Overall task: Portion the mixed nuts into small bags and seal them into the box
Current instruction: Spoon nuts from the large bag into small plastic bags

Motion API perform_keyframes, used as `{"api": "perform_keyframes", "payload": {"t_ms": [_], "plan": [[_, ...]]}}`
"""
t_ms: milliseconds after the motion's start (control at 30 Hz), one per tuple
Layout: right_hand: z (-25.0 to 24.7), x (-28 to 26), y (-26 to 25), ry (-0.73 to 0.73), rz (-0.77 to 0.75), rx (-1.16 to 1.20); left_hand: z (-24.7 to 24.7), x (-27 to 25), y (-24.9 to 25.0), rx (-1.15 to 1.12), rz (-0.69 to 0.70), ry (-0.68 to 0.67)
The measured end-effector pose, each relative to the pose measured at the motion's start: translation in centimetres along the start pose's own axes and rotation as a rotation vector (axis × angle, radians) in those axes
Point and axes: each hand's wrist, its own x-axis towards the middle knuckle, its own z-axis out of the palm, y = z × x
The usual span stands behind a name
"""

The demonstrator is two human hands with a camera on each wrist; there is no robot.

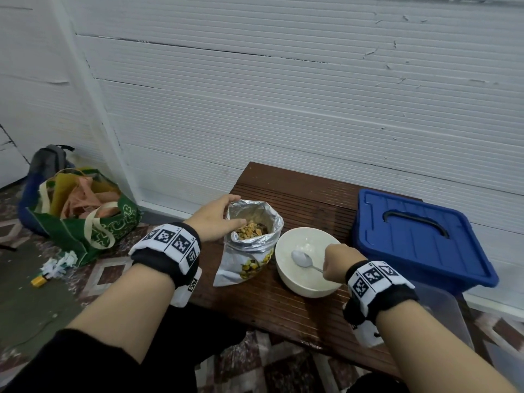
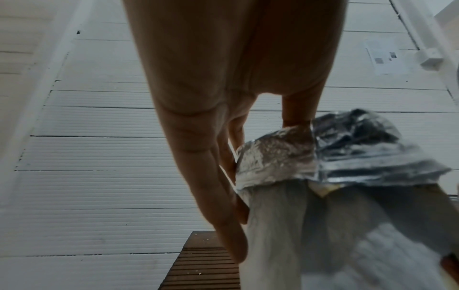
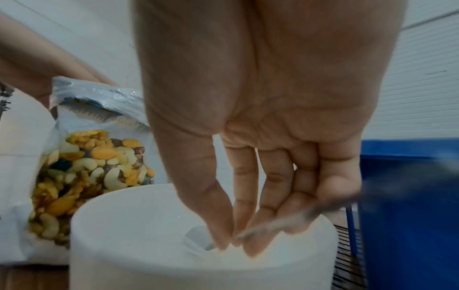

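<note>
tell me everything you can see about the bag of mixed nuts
The bag of mixed nuts is a crinkled pouch, silver foil inside, white outside with a printed picture or window of nuts low on its front. It stands upright on the brown slatted table, just left of the white bowl; whether they touch is unclear. Its top is open and rolled outward, nuts showing inside. The left hand holds the rolled rim, thumb over the opening.

- White ribbed panel wall (image 1: 283, 95), scuffed, with dark seams.
- Dark brown slatted wooden desk (image 1: 283, 302) against it.
- Patterned tile floor (image 1: 107, 273); green tote bag (image 1: 85, 222) and grey backpack (image 1: 48, 160) in the corner.
</note>
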Motion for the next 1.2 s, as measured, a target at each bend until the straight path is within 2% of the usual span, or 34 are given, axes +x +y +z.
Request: {"api": "perform_keyframes", "payload": {"t_ms": [67, 133, 300, 500, 600, 700, 867, 967, 1100, 1200], "plan": [[-0.4, -0.2, 0.4, 0.024, -0.013, 0.098, 0.1, 0.1, -0.2, -0.003, 0.004, 0.004], [-1.1, -0.5, 0.8, 0.114, -0.023, 0.239, 0.1, 0.1, -0.3, -0.01, 0.006, 0.007], [-3.6, -1.3, 0.9, 0.598, -0.006, 0.704, 0.2, 0.1, -0.3, -0.036, 0.007, 0.012], [-8.2, -4.2, -1.2, 0.964, -0.104, 1.152, 0.2, 0.0, -0.6, -0.054, 0.013, 0.005], [-9.2, -4.5, -3.0, 0.956, -0.166, 1.271, 0.3, 0.0, -0.8, -0.065, 0.015, 0.007], [-8.5, -3.5, -4.9, 0.912, -0.193, 1.251, 0.3, 0.1, -0.6, -0.077, 0.019, 0.007], [-6.3, -2.4, -7.0, 0.961, -0.266, 0.93, 0.3, 0.2, -0.8, -0.087, 0.019, 0.01], [-4.6, -1.9, -7.9, 0.893, -0.318, 0.739, 0.2, 0.2, -0.9, -0.095, 0.019, 0.002], [-2.5, -0.9, -8.7, 0.814, -0.257, 0.8, 0.3, 0.2, -0.9, -0.081, 0.04, 0.0], [-1.7, -0.5, -8.9, 0.782, -0.286, 0.81, 0.3, 0.2, -0.8, -0.077, 0.047, 0.005]]}}
